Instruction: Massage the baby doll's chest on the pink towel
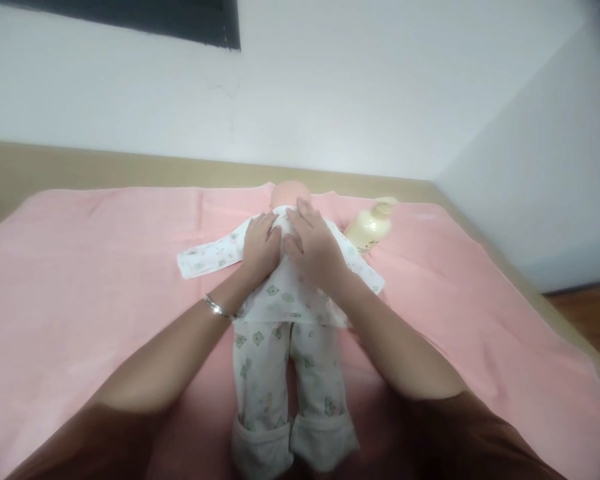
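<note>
A baby doll (pixel 289 193) lies on a pink blanket with its head at the far end. It wears a white printed top (pixel 280 293) and matching printed pants (pixel 265 380) with turned-up cuffs. My left hand (pixel 263 243) lies open on the left side of the upper top, fingers pointing away from me. Spread on the upper right of the top is my right hand (pixel 313 243), its fingertips close to the doll's head. Both palms are hidden, and neither hand visibly grips anything. The doll's sleeves stretch out to either side.
The pink blanket (pixel 105 287) covers most of a tan surface (pixel 80 160). A cream pump bottle (pixel 370 227) rests tilted beside the doll's right-hand sleeve. White walls (pixel 330 87) rise behind and to the right, with a dark panel (pixel 180 20) at upper left.
</note>
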`<state>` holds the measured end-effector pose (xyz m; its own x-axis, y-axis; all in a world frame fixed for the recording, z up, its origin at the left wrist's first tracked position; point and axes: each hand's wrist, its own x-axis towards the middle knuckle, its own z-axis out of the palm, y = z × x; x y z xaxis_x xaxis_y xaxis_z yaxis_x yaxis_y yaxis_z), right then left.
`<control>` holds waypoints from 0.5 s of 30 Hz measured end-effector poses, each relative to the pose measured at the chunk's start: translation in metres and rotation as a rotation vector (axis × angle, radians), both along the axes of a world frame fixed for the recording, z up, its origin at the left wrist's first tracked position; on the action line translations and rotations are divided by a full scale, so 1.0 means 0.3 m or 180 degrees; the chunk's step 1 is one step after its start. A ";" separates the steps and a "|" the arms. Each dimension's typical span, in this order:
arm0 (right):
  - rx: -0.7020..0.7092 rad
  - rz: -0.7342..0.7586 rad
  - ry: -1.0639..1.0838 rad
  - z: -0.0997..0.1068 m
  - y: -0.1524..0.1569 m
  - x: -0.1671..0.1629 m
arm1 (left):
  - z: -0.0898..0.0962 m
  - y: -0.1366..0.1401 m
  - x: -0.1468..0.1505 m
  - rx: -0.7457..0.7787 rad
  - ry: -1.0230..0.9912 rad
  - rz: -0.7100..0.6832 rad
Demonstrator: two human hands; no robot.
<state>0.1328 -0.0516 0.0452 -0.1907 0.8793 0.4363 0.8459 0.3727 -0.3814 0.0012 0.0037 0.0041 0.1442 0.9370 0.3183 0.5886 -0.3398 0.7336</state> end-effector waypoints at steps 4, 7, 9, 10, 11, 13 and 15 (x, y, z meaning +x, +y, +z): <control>-0.0009 -0.0067 0.0056 -0.033 0.015 -0.009 | -0.002 0.002 -0.001 0.0035 0.0009 -0.0001; -0.0176 -0.0128 0.0100 -0.065 0.037 -0.012 | -0.006 0.004 -0.002 0.0063 0.0043 -0.0007; -0.0203 -0.0182 0.0201 -0.059 0.038 -0.007 | -0.007 0.005 -0.001 0.0071 0.0033 -0.0032; -0.0192 -0.0215 0.0260 -0.049 0.034 -0.004 | -0.007 0.004 -0.001 0.0068 0.0026 -0.0037; -0.0169 -0.0247 0.0313 -0.035 0.028 0.000 | -0.006 0.003 -0.001 0.0059 0.0020 -0.0026; -0.0077 -0.0302 0.0393 -0.009 0.014 0.007 | -0.004 0.001 0.001 0.0032 0.0030 0.0012; 0.0066 -0.0350 0.0448 0.000 0.007 0.008 | -0.003 0.000 0.001 0.0026 0.0041 0.0032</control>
<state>0.1353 -0.0496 0.0452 -0.0296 0.8820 0.4703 0.8209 0.2899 -0.4921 0.0016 0.0036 0.0032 0.1389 0.9357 0.3243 0.6013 -0.3399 0.7232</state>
